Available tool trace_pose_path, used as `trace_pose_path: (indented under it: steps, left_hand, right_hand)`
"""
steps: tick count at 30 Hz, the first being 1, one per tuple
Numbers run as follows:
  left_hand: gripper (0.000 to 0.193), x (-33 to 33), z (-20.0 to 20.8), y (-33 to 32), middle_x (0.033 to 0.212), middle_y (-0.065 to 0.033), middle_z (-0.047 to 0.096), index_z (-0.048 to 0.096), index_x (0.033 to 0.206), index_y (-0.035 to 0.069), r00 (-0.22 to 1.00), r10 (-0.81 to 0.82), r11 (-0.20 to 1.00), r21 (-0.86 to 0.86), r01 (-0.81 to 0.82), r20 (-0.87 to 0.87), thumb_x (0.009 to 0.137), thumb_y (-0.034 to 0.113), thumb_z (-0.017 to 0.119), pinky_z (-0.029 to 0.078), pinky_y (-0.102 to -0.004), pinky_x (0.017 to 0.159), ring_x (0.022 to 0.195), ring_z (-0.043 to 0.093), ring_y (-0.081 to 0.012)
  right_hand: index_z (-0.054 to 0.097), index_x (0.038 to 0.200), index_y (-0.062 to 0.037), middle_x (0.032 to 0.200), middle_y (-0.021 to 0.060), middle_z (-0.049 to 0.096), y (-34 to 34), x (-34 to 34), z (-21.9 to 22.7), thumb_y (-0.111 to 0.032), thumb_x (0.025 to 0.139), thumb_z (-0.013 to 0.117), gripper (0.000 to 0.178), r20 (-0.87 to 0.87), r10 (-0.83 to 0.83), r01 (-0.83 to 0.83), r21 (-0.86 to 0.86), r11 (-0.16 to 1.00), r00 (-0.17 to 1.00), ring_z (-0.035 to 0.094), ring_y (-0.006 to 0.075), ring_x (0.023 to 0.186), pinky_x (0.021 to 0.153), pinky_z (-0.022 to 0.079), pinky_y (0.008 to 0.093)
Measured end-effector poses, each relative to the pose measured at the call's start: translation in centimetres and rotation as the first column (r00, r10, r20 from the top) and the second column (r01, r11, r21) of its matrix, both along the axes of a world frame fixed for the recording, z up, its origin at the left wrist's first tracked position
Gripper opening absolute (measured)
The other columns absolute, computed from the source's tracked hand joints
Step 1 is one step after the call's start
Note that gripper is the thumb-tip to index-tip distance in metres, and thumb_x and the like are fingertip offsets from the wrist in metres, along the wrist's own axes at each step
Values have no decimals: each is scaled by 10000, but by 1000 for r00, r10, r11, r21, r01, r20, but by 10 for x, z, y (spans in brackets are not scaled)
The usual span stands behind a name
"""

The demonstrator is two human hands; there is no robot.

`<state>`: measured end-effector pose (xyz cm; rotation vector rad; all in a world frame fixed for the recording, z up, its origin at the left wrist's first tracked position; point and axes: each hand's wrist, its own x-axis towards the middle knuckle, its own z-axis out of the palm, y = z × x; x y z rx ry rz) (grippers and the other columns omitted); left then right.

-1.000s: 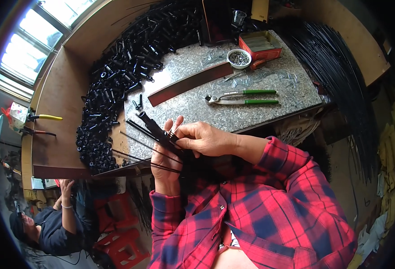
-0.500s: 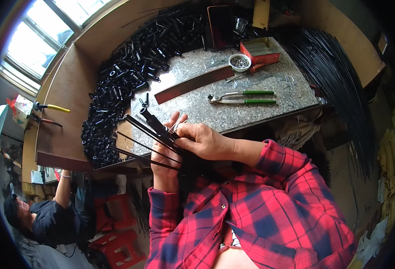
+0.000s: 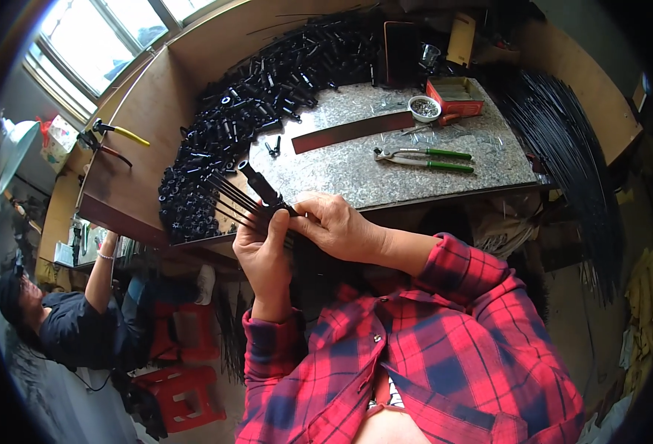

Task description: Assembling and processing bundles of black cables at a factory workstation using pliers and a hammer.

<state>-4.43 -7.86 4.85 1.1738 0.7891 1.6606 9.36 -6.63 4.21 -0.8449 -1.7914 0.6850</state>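
Note:
Above the front edge of the stone-topped bench, my left hand (image 3: 263,263) is closed around a black umbrella runner (image 3: 260,185), its thumb pressed on the collar. The runner's hollow tube points up and away. Several thin black umbrella ribs (image 3: 232,194) fan out from it to the left, passing by my left fingers. Against the collar from the right, my right hand (image 3: 334,226) is closed, thumb and forefinger pinched at the rib ends. Whatever small piece sits in that pinch is hidden.
A heap of black runners (image 3: 245,111) fills the bench's left and back. On the stone lie a dark red strip (image 3: 352,133), green-handled pincers (image 3: 430,157), a white cup of small metal bits (image 3: 424,118) and a red box (image 3: 460,107). Long black rods (image 3: 563,155) hang at right. A co-worker (image 3: 82,318) is at left.
My left hand has turned and closed, its thumb coming over the runner's collar. The ribs, spread apart before, now lie closer together. The right hand stays at the collar; the view has shifted slightly.

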Motion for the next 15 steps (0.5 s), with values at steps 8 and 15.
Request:
trace_pose_path:
  steps: [8,15]
  left_hand:
    - [182,2,3,6,838,-9,641,607,924,28,995,74,997,-21,-76,-72,789,-6,724,467,-186,667,716,583,-60]
    - [157,2,0,8,846,-18,638,609,943,17,997,44,998,-44,-47,-66,812,-9,691,466,-200,672,720,579,-69]
  right_hand:
    - [575,774,21,646,190,577,10,7,-10,-166,843,655,214,-11,70,-71,-63,995,997,596,307,598,545,439,376]
    - [585,795,18,657,166,603,11,15,-13,-171,838,667,211,-159,96,-113,-99,989,983,625,229,615,566,461,345]
